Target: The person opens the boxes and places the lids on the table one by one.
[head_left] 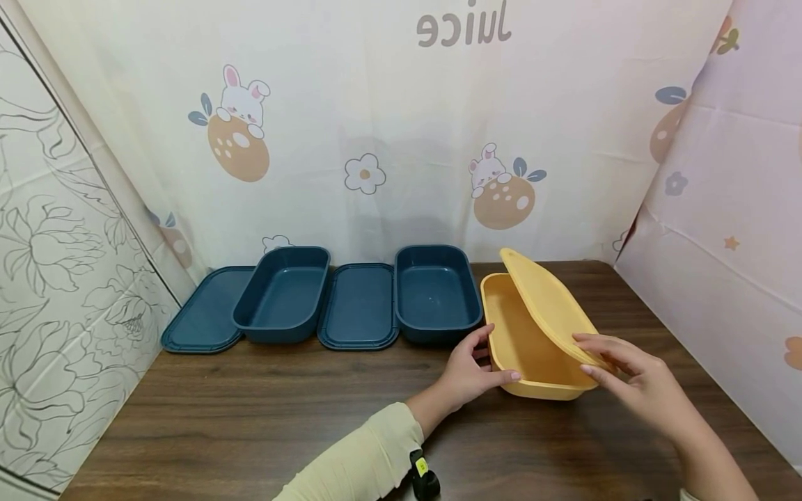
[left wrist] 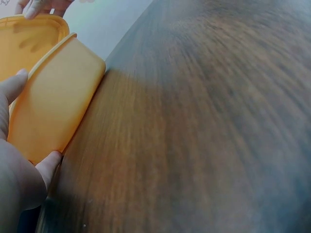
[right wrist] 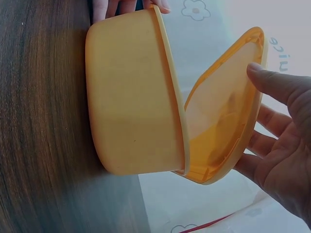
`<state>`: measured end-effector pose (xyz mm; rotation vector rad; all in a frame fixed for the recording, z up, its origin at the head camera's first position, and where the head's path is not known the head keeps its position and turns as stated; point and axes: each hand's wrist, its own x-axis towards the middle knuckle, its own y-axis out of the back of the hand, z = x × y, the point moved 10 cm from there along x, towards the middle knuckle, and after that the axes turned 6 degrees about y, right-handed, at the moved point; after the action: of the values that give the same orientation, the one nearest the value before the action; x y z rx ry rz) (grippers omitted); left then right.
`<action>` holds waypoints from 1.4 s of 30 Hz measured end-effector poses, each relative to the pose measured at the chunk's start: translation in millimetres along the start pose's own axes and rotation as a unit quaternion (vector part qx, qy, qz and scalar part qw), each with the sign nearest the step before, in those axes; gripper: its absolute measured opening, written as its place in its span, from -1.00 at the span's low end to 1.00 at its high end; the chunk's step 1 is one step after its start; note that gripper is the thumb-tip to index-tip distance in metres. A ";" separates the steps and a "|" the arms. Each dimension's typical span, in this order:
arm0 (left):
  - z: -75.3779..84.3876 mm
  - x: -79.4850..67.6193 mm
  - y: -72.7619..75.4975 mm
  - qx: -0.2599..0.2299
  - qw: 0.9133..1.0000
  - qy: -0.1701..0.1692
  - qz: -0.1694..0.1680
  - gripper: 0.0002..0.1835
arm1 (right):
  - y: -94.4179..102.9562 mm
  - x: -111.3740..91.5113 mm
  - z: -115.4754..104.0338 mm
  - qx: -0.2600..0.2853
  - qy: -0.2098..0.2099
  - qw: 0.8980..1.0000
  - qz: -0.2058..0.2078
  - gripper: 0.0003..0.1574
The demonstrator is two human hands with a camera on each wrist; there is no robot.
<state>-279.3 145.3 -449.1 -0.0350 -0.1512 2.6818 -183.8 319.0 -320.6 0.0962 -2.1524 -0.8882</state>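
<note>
A yellow food container (head_left: pixel 515 334) stands on the table at the right of the head view. My left hand (head_left: pixel 468 369) holds its near left corner, the thumb over the front rim and fingers along the left side. The yellow lid (head_left: pixel 551 296) is tilted, raised at its left edge, with its right side low near the container's right rim. My right hand (head_left: pixel 633 372) pinches the lid's near end between thumb and fingers. In the right wrist view, the lid's underside (right wrist: pixel 218 121) shows, and a gap separates much of it from the container.
Left of the yellow container, a row holds a blue container (head_left: pixel 435 323), a flat blue lid (head_left: pixel 360 306), another blue container (head_left: pixel 282 323) and another blue lid (head_left: pixel 203 313). A printed curtain (head_left: pixel 407 125) hangs behind the wooden table (head_left: pixel 282 403). A black strap piece (head_left: pixel 426 480) is at my left sleeve.
</note>
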 end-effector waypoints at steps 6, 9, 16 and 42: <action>-0.3 -0.8 -0.7 -0.004 1.000 0.003 -0.003 -0.10 | 3.7 -2.6 0.4 0.007 0.004 1.000 0.011 -0.34; -0.3 -1.0 -0.7 -0.004 1.000 0.004 -0.002 -0.10 | 6.6 -3.4 1.8 0.007 -0.006 1.000 0.016 -0.35; 1.4 -1.1 -0.7 -0.002 1.000 0.002 -0.002 -0.10 | 11.4 -5.5 7.7 0.031 -0.030 0.999 0.023 -0.38; 0.4 -1.3 -0.1 0.002 1.000 0.004 -0.001 -0.10 | 32.0 -10.0 10.4 0.017 -0.019 0.996 0.090 -0.37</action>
<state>-278.2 144.7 -448.6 -0.0439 -0.1431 2.6799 -177.3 352.3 -311.7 -0.0971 -2.1738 -0.7542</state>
